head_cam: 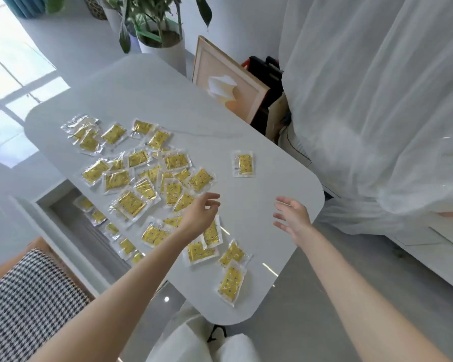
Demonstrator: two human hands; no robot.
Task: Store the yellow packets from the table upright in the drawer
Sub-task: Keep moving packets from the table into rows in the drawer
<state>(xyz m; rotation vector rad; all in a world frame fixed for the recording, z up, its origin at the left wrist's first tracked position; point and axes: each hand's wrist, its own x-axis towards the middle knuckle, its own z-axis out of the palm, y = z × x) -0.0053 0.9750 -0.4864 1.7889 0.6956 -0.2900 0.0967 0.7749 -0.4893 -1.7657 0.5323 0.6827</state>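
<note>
**Yellow packets on table: hands empty above the spread**

1. Chair (pixel 32 291), checked seat, nearest, on the left arm's side and below the table.
2. Nearest packet (pixel 230 283), flat, short of both hands, close to the near edge of the table (pixel 272 184).
3. Left hand (pixel 202 210), fingers loosely curled, holding nothing, hovering above the near fringe of the spread.
4. Right hand (pixel 293 218), fingers splayed, palm turned inward, holding nothing, over bare tabletop near the right edge.
5. Yellow packets (pixel 131 202), several dozen, lying flat and overlapping, mostly under, left of and beyond the left hand.
6. Lone packet (pixel 243 163), flat, beyond the gap between the hands, apart from the rest.
7. Drawer (pixel 63 205), open, left of the left hand and below the table edge; a row of packets inside, upright or leaning cannot be told.
8. Beyond: framed picture (pixel 225 82), potted plant (pixel 162 35), curtain (pixel 377 100).

Risk, as judged: the glossy wrappers overlap, so a scoop may shed packets; a sweeping arm may push edge packets to the floor; loosely set packets may topple flat in the drawer.
</note>
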